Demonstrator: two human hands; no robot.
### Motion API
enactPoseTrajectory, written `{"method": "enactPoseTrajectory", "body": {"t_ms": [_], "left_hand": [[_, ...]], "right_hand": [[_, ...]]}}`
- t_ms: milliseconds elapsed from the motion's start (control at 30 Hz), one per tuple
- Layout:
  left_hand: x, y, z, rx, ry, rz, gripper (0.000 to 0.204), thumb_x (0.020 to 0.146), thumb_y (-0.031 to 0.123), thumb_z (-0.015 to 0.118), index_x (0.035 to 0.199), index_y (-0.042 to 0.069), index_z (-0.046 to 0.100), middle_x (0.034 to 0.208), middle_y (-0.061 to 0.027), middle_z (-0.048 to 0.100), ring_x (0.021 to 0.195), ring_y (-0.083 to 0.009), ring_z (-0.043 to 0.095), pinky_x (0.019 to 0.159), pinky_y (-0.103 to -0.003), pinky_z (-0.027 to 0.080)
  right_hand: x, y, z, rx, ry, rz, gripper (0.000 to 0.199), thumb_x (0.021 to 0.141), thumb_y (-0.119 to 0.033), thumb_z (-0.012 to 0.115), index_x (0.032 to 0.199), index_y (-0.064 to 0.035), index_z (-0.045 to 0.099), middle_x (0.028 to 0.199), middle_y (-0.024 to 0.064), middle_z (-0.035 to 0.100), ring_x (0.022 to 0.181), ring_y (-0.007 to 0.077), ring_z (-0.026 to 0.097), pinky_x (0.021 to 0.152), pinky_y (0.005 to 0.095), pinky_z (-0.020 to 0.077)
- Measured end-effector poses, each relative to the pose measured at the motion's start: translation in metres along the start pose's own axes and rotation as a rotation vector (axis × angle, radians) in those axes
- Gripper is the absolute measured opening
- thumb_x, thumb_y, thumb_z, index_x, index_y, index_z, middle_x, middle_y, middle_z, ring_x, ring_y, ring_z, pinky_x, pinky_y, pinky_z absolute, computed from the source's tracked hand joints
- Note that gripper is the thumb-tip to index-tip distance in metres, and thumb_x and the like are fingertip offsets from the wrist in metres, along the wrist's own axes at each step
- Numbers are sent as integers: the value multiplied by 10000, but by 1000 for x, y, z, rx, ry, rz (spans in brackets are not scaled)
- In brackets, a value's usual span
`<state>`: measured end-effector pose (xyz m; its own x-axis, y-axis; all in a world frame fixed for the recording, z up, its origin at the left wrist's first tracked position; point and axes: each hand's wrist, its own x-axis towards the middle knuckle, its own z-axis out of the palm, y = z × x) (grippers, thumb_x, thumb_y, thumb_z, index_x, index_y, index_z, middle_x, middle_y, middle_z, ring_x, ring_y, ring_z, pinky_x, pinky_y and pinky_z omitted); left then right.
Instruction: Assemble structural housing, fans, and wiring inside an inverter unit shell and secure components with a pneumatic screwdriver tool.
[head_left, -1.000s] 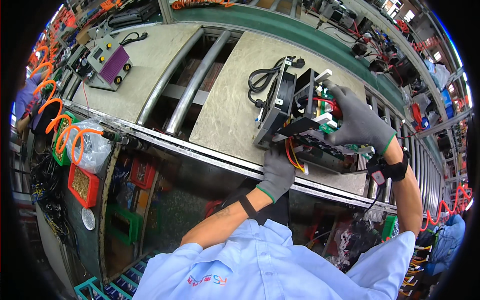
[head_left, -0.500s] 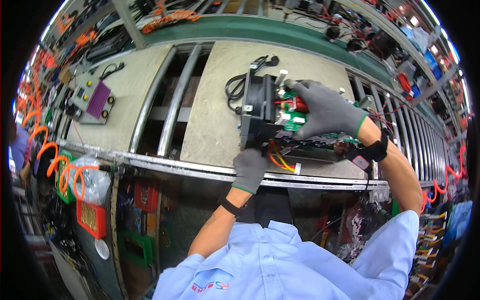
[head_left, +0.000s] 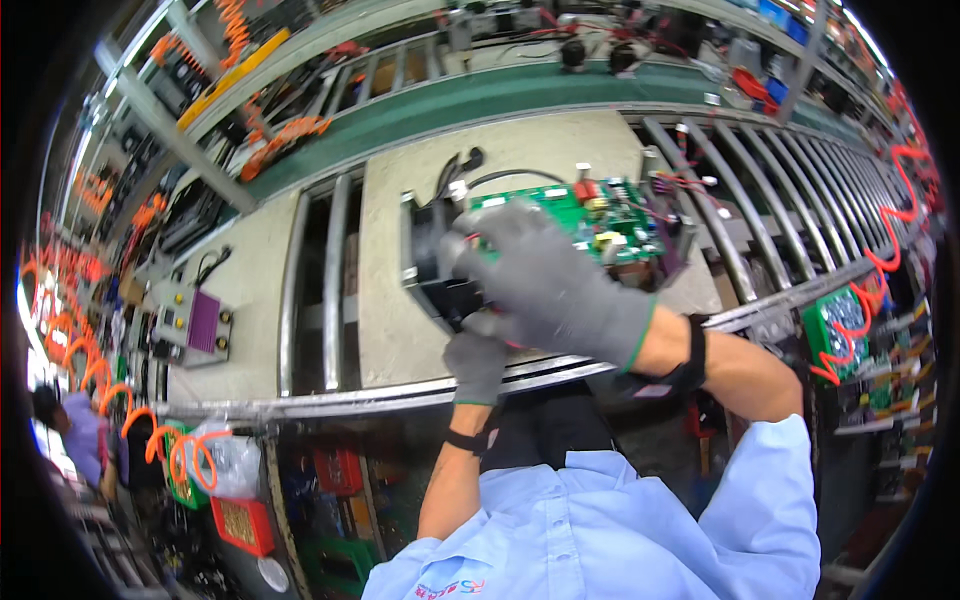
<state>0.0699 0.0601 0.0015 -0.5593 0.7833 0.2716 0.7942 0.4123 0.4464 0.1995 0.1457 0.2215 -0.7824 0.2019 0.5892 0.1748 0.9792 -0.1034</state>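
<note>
On a pale board lies an electronic unit with a black housing (head_left: 430, 250) at its left end and a green circuit board (head_left: 560, 208) with red, yellow and white components. My right hand (head_left: 565, 285), in a grey glove, reaches across the circuit board's near left part. Its bent fingers lie over the inner side of the black housing, blurred, with the thumb lower down. Below the housing's near corner is my left hand (head_left: 475, 368), gloved too and closed, close to the right thumb. What it grips is hidden. A black power cord (head_left: 462, 170) lies behind the unit.
The pale work board (head_left: 385, 300) rests on a roller conveyor (head_left: 780, 200) with a metal front rail (head_left: 340, 402). Farther left stands a grey device with a purple heatsink (head_left: 204, 322). Coiled orange hoses (head_left: 140, 420) hang at left, above a red parts bin (head_left: 243, 522). Another person (head_left: 85, 430) is at far left.
My right hand has moved left and nearer, from the unit's components toward the housing and my left hand. The unit now sits turned, showing more of its circuit board. The whole view has shifted.
</note>
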Motion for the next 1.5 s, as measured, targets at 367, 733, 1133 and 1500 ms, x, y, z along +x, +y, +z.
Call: {"method": "enactPoseTrajectory", "body": {"t_ms": [367, 733, 1133, 1500], "left_hand": [[6, -32, -12, -132, 72, 10, 262, 838, 219, 692, 1004, 21, 740, 886, -193, 738, 778, -351, 716, 676, -442, 543], [16, -73, -34, -185, 33, 89, 347, 879, 136, 676, 1187, -23, 693, 1101, -148, 746, 938, -283, 725, 809, -379, 562], [18, -110, -31, -435, 42, -87, 311, 912, 44, 600, 1197, -66, 659, 1108, -160, 731, 963, -238, 699, 849, -365, 549], [8, -113, -33, -242, 107, -134, 200, 891, 86, 655, 1037, -42, 701, 931, -159, 742, 838, -258, 702, 746, -384, 527]], "right_hand": [[-254, -31, -70, 157, -247, 916, 402, 867, -365, 655, 1122, -55, 673, 966, 156, 676, 934, 357, 665, 814, 481, 530], [-504, 68, -232, -855, -73, 1648, 269, 852, -97, 609, 1109, -56, 675, 1074, 183, 658, 992, 412, 655, 859, 480, 538], [-526, 228, -286, -846, -149, 1627, 702, 816, -101, 605, 1494, -105, 420, 1551, 175, 383, 1387, 384, 421, 1113, 455, 412], [-551, 249, -268, -807, -215, 1512, 601, 841, -110, 611, 1423, -82, 462, 1460, 162, 420, 1324, 358, 442, 1068, 438, 424]]}}
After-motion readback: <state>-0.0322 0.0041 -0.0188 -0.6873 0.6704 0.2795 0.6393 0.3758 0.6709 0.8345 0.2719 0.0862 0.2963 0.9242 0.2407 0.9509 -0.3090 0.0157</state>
